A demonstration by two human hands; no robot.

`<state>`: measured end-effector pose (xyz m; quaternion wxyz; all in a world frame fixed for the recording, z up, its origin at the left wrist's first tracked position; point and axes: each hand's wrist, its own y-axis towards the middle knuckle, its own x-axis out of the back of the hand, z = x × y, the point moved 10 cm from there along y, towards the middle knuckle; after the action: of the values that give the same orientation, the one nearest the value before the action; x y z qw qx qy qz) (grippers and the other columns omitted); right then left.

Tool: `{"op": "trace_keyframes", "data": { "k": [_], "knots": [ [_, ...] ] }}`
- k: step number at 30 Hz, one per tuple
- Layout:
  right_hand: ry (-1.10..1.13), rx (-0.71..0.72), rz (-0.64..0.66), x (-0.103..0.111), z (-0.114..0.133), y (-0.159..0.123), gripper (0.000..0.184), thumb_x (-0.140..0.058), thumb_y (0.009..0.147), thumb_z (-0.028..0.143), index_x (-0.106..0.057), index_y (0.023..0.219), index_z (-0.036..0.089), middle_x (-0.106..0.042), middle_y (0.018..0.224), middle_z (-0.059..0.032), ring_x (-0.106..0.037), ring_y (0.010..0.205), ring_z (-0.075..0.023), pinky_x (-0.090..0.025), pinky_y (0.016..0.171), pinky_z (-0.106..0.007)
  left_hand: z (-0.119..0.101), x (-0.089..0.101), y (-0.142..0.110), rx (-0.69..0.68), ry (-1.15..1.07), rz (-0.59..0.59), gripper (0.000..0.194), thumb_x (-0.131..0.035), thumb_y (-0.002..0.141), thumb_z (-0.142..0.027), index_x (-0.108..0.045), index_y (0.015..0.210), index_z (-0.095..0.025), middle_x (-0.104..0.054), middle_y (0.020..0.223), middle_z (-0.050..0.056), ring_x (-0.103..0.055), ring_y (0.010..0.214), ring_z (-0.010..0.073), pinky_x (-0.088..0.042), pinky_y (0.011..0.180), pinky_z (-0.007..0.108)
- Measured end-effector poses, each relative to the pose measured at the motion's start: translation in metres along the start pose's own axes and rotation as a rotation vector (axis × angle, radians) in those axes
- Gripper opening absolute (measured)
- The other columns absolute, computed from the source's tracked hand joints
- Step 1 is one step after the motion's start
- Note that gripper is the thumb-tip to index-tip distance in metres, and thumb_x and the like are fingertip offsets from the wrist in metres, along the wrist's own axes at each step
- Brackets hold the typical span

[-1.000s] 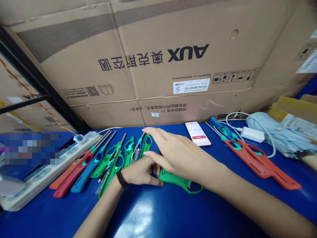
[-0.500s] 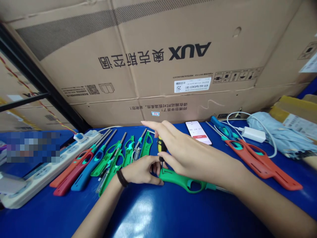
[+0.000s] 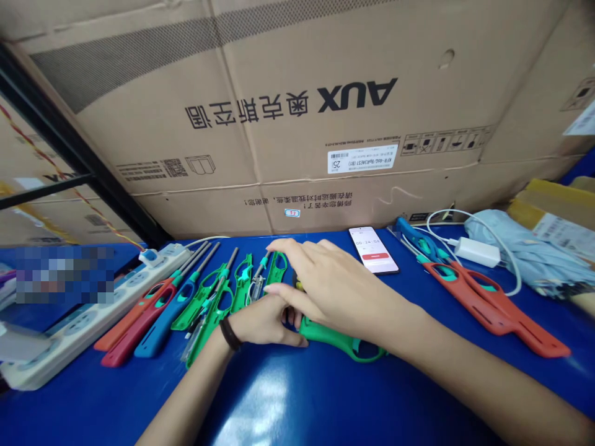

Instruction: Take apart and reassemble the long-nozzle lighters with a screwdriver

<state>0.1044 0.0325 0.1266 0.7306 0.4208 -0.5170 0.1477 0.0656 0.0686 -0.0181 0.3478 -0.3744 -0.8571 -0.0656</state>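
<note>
My left hand (image 3: 263,319), with a dark band at its wrist, is closed around the butt end of a green gas lighter (image 3: 332,336) lying on the blue table. My right hand (image 3: 328,279) is above it, closed over a yellow-and-black screwdriver (image 3: 299,284). Only a sliver of the handle shows between the hands; its tip is hidden. The lighter's trigger loop shows under my right wrist, and its nozzle is covered by my forearm. Just behind my hands are opened green lighter shells (image 3: 241,282) with inner parts exposed.
Orange, red and blue lighters (image 3: 160,328) lie at left beside a white power strip (image 3: 79,322). A phone running a timer (image 3: 374,251) is behind my right hand. Red-orange lighters (image 3: 488,300), a white charger (image 3: 477,251) and grey-blue fabric (image 3: 515,251) are at right. A large carton (image 3: 288,148) stands behind.
My right hand has shifted left and lower over the screwdriver, its fingers curling towards my left hand, so less of the handle shows. My left hand and the lighter stay in place.
</note>
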Motion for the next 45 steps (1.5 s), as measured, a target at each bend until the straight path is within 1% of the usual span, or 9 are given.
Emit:
{"op": "trace_keyframes", "data": {
  "k": [5, 11, 16, 22, 27, 36, 39, 42, 45],
  "knots": [
    [-0.188, -0.032, 0.023, 0.003, -0.009, -0.001, 0.032, -0.05, 0.091, 0.033, -0.054, 0.115, 0.012, -0.067, 0.079, -0.0066, -0.063, 0.078, -0.0264, -0.043, 0.068, -0.036, 0.003, 0.0, 0.002, 0.031, 0.032, -0.007, 0.027, -0.075, 0.063, -0.03, -0.054, 0.07, -0.015, -0.056, 0.068, -0.002, -0.052, 0.06, 0.0134, -0.043, 0.058, 0.025],
    [0.166, -0.056, 0.164, 0.01, -0.021, -0.015, 0.057, -0.052, 0.083, 0.017, -0.032, 0.137, 0.016, -0.066, 0.101, -0.0081, -0.064, 0.085, -0.0217, -0.045, 0.06, -0.028, 0.001, -0.003, 0.004, -0.006, -0.026, 0.032, 0.028, -0.076, 0.064, -0.025, -0.056, 0.081, -0.014, -0.052, 0.067, -0.004, -0.051, 0.061, 0.0117, -0.042, 0.057, 0.023],
    [0.305, -0.01, 0.214, 0.008, -0.011, -0.015, 0.064, -0.052, 0.072, 0.004, -0.037, 0.134, 0.014, -0.061, 0.111, -0.0107, -0.061, 0.086, -0.0188, -0.048, 0.066, -0.027, -0.004, -0.004, 0.003, -0.023, -0.051, 0.05, 0.029, -0.074, 0.065, -0.022, -0.057, 0.089, -0.015, -0.053, 0.068, -0.005, -0.052, 0.063, 0.012, -0.042, 0.058, 0.022],
    [0.265, -0.077, 0.111, -0.002, -0.014, -0.007, 0.047, -0.052, 0.086, 0.02, -0.04, 0.131, 0.015, -0.057, 0.117, -0.0107, -0.061, 0.093, -0.0234, -0.051, 0.072, -0.036, 0.001, -0.001, 0.002, 0.024, 0.075, 0.009, 0.024, -0.073, 0.067, -0.031, -0.06, 0.077, -0.012, -0.058, 0.069, -0.001, -0.052, 0.061, 0.0133, -0.042, 0.057, 0.024],
    [0.154, -0.093, 0.124, -0.009, -0.017, -0.007, 0.054, -0.048, 0.084, 0.008, -0.035, 0.136, 0.017, -0.054, 0.124, -0.0125, -0.063, 0.096, -0.0269, -0.053, 0.076, -0.042, -0.007, 0.012, 0.0, -0.046, 0.09, -0.082, 0.033, -0.079, 0.061, -0.033, -0.058, 0.079, -0.014, -0.058, 0.072, -0.001, -0.053, 0.062, 0.0126, -0.044, 0.055, 0.022],
    [0.279, -0.007, 0.11, -0.007, -0.008, -0.008, 0.057, -0.049, 0.083, 0.005, -0.034, 0.137, 0.016, -0.053, 0.127, -0.0117, -0.055, 0.11, -0.023, -0.049, 0.088, -0.037, -0.021, 0.019, -0.005, -0.135, 0.09, -0.115, 0.007, -0.067, 0.073, -0.02, -0.066, 0.078, -0.014, -0.069, 0.077, 0.001, -0.062, 0.071, 0.0147, -0.05, 0.068, 0.024],
    [0.332, -0.012, 0.043, 0.003, -0.012, -0.007, 0.063, -0.055, 0.082, 0.009, -0.03, 0.139, 0.019, -0.05, 0.131, -0.0099, -0.055, 0.111, -0.021, -0.049, 0.088, -0.033, -0.02, 0.018, -0.004, -0.133, 0.109, -0.106, 0.007, -0.065, 0.074, -0.016, -0.069, 0.079, -0.014, -0.071, 0.08, 0.002, -0.064, 0.073, 0.015, -0.05, 0.072, 0.024],
    [0.387, -0.047, -0.051, 0.024, -0.022, -0.006, 0.071, -0.062, 0.081, 0.014, -0.025, 0.141, 0.02, -0.057, 0.12, -0.0065, -0.058, 0.103, -0.0183, -0.051, 0.082, -0.028, -0.02, 0.017, -0.004, -0.118, 0.147, -0.085, 0.01, -0.063, 0.075, -0.014, -0.071, 0.082, -0.015, -0.072, 0.081, 0.001, -0.064, 0.073, 0.014, -0.049, 0.072, 0.023],
    [0.37, -0.105, -0.11, 0.039, -0.033, -0.009, 0.063, -0.054, 0.088, 0.018, -0.022, 0.142, 0.02, -0.062, 0.11, -0.0053, -0.06, 0.099, -0.0182, -0.05, 0.082, -0.031, -0.023, 0.016, -0.005, -0.104, 0.224, -0.082, 0.009, -0.064, 0.075, -0.015, -0.072, 0.08, -0.017, -0.072, 0.081, 0.001, -0.064, 0.075, 0.0146, -0.048, 0.073, 0.022]
  ]
}}
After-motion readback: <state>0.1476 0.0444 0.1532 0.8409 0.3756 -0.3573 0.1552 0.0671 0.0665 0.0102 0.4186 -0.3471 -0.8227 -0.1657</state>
